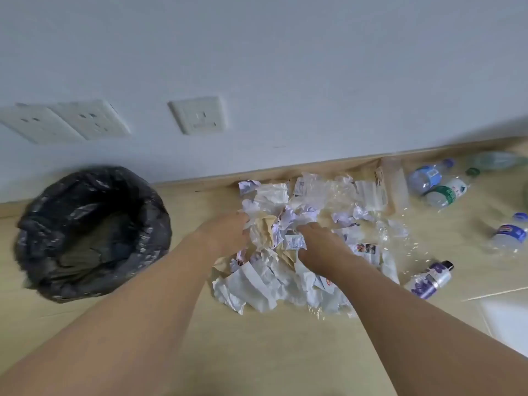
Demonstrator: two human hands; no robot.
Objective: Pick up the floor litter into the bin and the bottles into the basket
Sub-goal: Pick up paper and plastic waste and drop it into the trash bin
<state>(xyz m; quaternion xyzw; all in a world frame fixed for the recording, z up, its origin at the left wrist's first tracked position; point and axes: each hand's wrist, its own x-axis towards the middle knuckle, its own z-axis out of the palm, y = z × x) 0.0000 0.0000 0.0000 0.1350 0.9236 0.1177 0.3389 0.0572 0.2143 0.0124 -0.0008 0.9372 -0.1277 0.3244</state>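
A heap of crumpled paper and clear plastic wrappers (274, 195) lies on the wooden floor by the wall. My left hand (228, 232) and my right hand (323, 244) both reach into the middle of the heap, fingers curled around a bunch of crumpled paper (268, 232) between them. The bin (91, 232), lined with a black bag, stands open to the left of the heap. Several plastic bottles lie to the right: a blue-labelled one (425, 175), a green-labelled one (448, 195), another blue one (508, 235) and a small purple one (431, 280). No basket is in view.
The white wall (257, 52) runs close behind the heap, with three sockets (197, 115) low on it. A wooden skirting board (314, 167) meets the floor. A pale tile area (505, 318) starts at the lower right.
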